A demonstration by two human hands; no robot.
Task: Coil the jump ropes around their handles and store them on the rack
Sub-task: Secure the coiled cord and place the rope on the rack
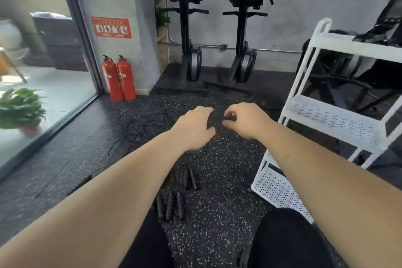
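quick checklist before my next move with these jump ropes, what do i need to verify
1. Right hand grip: thumb and forefinger pinch a small dark thing: ok.
2. Left hand grip: fingers curled, what they hold is hidden: cannot tell.
3. Rope free of tangles: too thin to trace against the speckled black rubber floor: cannot tell.
4. Black ribbed handles stored: five lie on the floor, a three and a pair: not ok.
5. White perforated metal rack at hand: stands just right of the right arm: ok.
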